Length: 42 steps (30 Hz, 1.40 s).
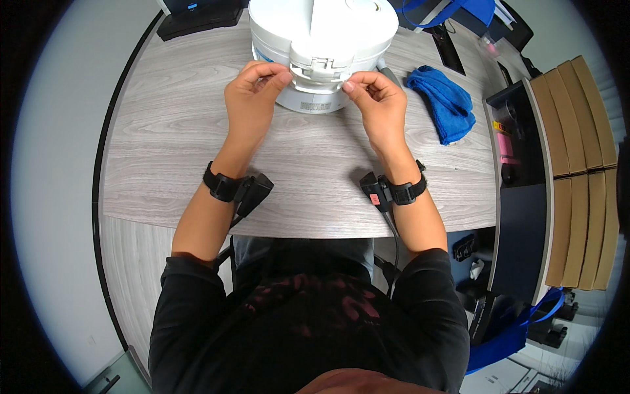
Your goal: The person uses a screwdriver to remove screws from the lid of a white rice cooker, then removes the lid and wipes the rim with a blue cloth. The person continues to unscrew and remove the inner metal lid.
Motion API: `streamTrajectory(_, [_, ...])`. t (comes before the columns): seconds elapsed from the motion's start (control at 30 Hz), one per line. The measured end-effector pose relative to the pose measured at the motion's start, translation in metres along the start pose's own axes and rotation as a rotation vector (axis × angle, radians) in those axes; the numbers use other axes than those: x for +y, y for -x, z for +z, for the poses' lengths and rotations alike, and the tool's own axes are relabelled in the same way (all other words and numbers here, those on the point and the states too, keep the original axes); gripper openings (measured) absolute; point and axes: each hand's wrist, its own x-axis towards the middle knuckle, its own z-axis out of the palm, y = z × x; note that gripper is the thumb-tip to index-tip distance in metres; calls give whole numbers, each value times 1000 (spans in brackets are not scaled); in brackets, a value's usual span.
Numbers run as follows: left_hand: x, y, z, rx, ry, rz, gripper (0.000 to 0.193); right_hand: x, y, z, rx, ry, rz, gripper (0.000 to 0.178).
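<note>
A white, round, lidded appliance (pixel 275 29) stands on the far part of the table, cut off by the top of the head view. On its near side is a white plastic latch piece (pixel 321 73), with slots and side tabs. My left hand (pixel 252 92) pinches the left end of this piece between thumb and forefinger. At its right end, my right hand (pixel 379 98) grips in the same way. Both sets of fingertips partly cover the ends, so I cannot tell whether the piece is fixed to the appliance or loose.
A crumpled blue cloth (pixel 443 102) lies right of the appliance on the wood-grain table (pixel 315 197). A black device (pixel 200 23) sits at the far left. Cardboard boxes (pixel 577 125) stand along the right, beside a dark shelf unit (pixel 522 197). Cabled black devices are strapped to my wrists.
</note>
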Motion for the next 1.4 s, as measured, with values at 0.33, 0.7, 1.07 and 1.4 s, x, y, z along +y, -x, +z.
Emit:
streamTrajectory(0.33, [-4,1,-7,-92,67,53,9,3,0,-3,-87,-77,-89,14])
streamTrajectory(0.7, [-5,1,-17,-147,112,23,12,5,-1,-4,-129,-1,-153,16])
streamTrajectory(1.07, [-6,2,-32,-346,197,20,13,13,-1,-17,-262,90,-356,21])
streamTrajectory(1.4, [17,13,-1,-376,-63,-174,20,-22,13,-56,-204,267,-428,17])
